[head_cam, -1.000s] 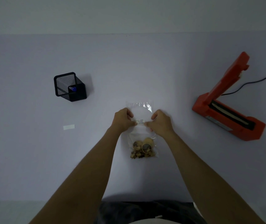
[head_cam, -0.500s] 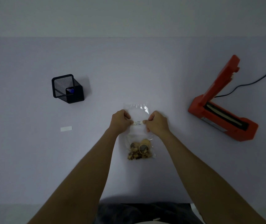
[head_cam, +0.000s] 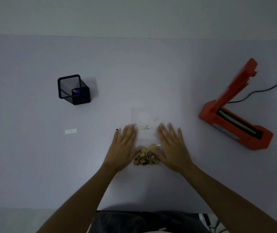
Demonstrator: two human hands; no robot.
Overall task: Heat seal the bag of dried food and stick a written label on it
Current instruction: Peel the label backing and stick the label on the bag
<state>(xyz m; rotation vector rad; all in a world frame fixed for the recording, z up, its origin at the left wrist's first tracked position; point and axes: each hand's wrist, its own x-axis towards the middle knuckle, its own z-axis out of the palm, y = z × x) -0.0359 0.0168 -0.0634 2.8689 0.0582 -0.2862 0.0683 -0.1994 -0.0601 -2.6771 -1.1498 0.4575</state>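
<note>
A clear plastic bag lies flat on the table in front of me, with dried food bunched at its near end. A small white written label sits stuck on the bag's middle. My left hand lies flat and open at the bag's left edge, fingers spread. My right hand lies flat and open at the bag's right edge. Neither hand grips anything.
An orange heat sealer stands at the right with its lid raised and a black cable behind it. A black mesh pen holder with a blue pen stands at the left. A white paper strip lies nearby.
Both hands let go of the label they were pressing and slid back and apart, now flat beside the bag. The label is uncovered on the bag.
</note>
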